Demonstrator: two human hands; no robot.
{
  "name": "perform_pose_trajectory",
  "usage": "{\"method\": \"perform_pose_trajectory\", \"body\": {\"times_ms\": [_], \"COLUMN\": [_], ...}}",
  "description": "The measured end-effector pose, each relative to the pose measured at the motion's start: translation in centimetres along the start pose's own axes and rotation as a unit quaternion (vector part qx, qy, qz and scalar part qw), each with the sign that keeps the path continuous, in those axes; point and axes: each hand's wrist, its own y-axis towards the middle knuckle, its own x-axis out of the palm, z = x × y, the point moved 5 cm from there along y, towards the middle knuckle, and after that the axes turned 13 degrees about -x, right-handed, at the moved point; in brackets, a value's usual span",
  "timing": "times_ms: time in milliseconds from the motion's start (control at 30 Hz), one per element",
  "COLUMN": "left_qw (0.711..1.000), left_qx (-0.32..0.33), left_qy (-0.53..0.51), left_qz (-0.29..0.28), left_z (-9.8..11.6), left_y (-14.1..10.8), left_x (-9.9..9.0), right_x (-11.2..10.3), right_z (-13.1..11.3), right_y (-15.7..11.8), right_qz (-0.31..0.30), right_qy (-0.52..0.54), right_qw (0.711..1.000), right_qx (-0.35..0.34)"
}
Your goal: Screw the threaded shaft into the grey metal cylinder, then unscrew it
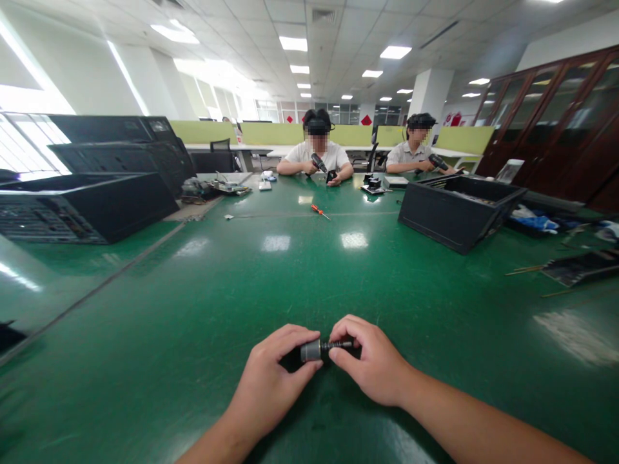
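Low over the green table, both hands meet on a small dark cylindrical part with a thin ridged shaft [312, 350]. My left hand [271, 370] curls around its thick grey body, thumb below and fingers above. At the other end, my right hand [374, 361] pinches the shaft between thumb and fingers. The part lies sideways, its shaft pointing right, and its exact kind is unclear. Some of the body is hidden behind my left fingers.
An orange-handled screwdriver [319, 211] lies mid-table. Black computer cases stand at left [126, 200] and right [459, 212]. Circuit boards [222, 187] are piled at far left. Across the green table [242, 270], two people sit holding power drills [319, 162].
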Motion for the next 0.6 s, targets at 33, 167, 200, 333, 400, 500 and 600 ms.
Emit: {"method": "perform_pose_trajectory", "body": {"times_ms": [33, 167, 200, 333, 400, 500, 600], "left_qw": [1.000, 1.000, 1.000, 1.000, 1.000, 1.000, 1.000], "left_qx": [-0.001, -0.001, -0.001, -0.003, -0.004, -0.006, -0.002], "left_qy": [0.000, -0.002, -0.003, -0.006, -0.008, -0.008, -0.008], "left_qz": [-0.001, -0.004, -0.006, -0.006, -0.005, -0.003, 0.003], "left_z": [-0.02, -0.02, -0.03, -0.13, -0.16, -0.12, 0.01], "left_y": [0.02, 0.08, 0.08, 0.01, -0.02, -0.02, 0.00], "left_x": [0.02, -0.04, -0.05, -0.07, -0.06, -0.10, -0.23], "right_x": [0.01, 0.05, 0.04, 0.03, 0.02, 0.02, 0.03], "right_z": [0.03, 0.09, 0.09, 0.03, 0.00, 0.00, 0.02], "right_y": [-0.01, -0.02, -0.01, 0.02, -0.01, -0.06, -0.07], "right_qz": [0.000, 0.000, 0.001, 0.003, 0.004, 0.004, 0.004], "right_qy": [-0.001, -0.003, -0.003, -0.001, 0.000, 0.001, 0.001], "right_qw": [1.000, 1.000, 1.000, 1.000, 1.000, 1.000, 1.000], "right_qx": [0.001, 0.002, 0.002, 0.001, 0.001, 0.003, 0.007]}}
